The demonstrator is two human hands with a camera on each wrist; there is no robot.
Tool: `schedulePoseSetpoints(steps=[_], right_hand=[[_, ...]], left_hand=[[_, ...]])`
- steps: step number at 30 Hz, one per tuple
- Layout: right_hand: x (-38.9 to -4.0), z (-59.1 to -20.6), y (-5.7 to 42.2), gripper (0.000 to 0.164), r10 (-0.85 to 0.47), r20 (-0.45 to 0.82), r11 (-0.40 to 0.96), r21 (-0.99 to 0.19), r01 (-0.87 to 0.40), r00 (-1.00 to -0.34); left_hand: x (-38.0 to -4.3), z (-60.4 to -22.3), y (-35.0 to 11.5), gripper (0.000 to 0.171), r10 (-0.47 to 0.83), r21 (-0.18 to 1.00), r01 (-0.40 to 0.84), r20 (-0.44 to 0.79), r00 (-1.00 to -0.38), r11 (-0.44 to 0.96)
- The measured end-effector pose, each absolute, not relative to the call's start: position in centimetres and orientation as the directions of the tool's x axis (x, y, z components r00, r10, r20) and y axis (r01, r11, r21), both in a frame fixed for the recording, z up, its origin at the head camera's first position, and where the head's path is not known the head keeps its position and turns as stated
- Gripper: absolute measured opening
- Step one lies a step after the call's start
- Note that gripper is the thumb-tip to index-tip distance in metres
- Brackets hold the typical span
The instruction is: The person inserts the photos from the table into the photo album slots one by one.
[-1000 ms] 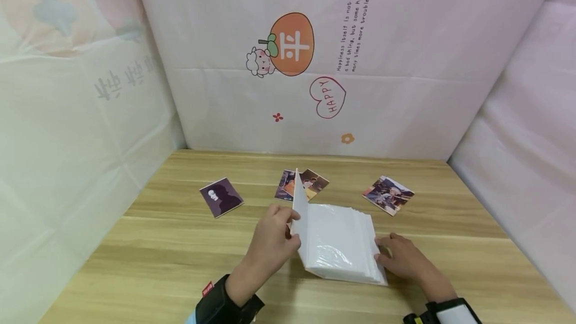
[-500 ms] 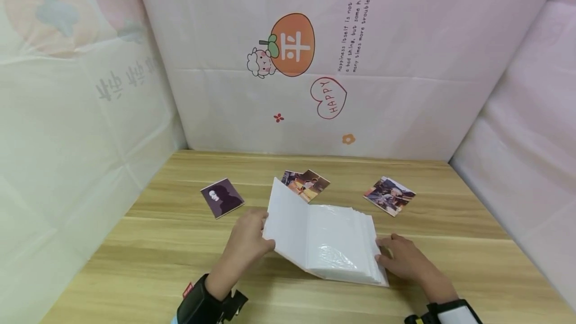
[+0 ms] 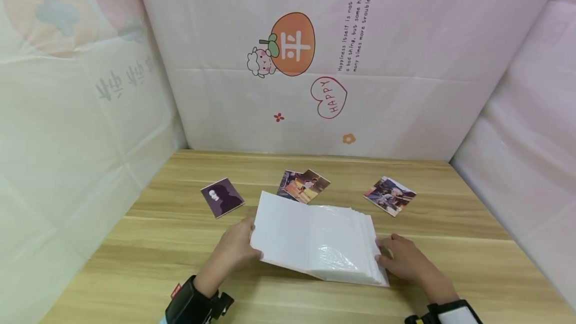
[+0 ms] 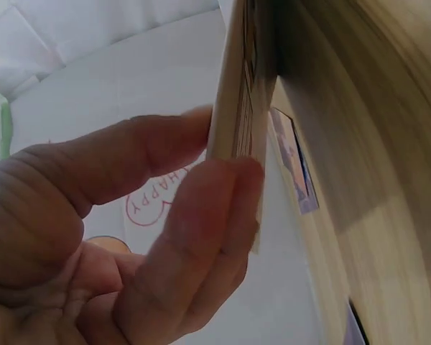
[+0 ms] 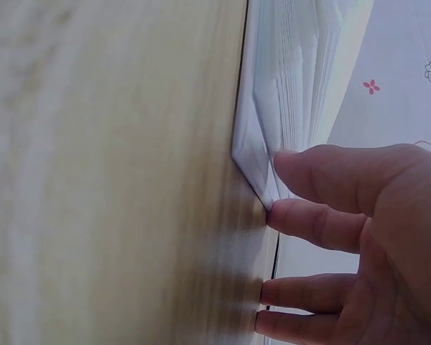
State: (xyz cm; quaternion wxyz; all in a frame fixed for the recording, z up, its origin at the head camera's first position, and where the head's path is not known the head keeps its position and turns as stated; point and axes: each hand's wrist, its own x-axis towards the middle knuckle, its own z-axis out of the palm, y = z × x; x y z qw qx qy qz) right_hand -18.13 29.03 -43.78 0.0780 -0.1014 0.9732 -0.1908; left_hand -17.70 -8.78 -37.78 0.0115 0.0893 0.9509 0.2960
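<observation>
In the head view, we see the white album [image 3: 335, 239] open on the wooden table [image 3: 153, 254], its left cover [image 3: 281, 231] tilted up, between the left hand [image 3: 234, 244] and right hand [image 3: 402, 256]. Beyond it lie a dark card [image 3: 222, 198], overlapping cards [image 3: 308, 186] and a small stack [image 3: 389, 196]. In the left wrist view, we see thumb and fingers pinching the cover's edge. In the right wrist view, we find thumb and forefinger gripping the album's corner.

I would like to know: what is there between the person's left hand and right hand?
The head view shows an open white album between them; the left hand pinches its raised cover, the right hand touches the album's opposite side.
</observation>
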Motion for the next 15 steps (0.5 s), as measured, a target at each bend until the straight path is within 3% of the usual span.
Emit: schedulePoseSetpoints(steps=[9,15], right_hand=[[-18.1,-43.6,29.1,0.041,-0.23,-0.105,0.906,-0.386,-0.174,-0.967],[-18.1,-43.8,29.2,0.041,-0.241,-0.108,0.898,-0.401,-0.18,-0.965]], left_hand=[[-18.2,-39.0,-9.2,0.07,0.201,0.56,0.118,-0.088,-0.976,0.82],[-18.2,-39.8,-9.3,0.066,0.244,0.547,0.137,-0.128,-0.961,0.826]])
